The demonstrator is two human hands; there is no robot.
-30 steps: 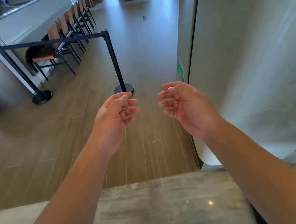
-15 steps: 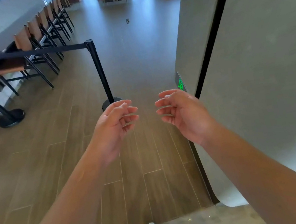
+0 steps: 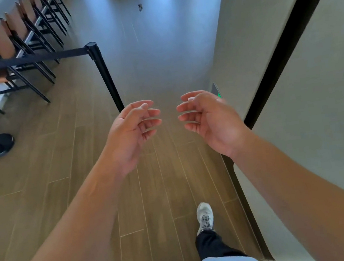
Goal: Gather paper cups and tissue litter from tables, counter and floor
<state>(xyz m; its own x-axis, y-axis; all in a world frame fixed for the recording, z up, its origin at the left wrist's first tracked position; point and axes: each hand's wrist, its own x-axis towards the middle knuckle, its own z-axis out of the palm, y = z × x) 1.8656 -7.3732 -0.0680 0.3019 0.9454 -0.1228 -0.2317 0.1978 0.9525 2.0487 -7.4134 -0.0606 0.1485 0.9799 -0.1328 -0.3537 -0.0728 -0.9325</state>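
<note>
Walker now fwd onto wood floor, barrier post closer on left, left hand & right hand loosely curled, holding nothing, while small litter scrap lies far ahead on floor, so pickup not yet begun.

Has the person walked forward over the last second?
Yes. The shoe now treads the wood floor, the pale stone step behind it; the barrier post looks nearer. Both hands stay empty.
</note>
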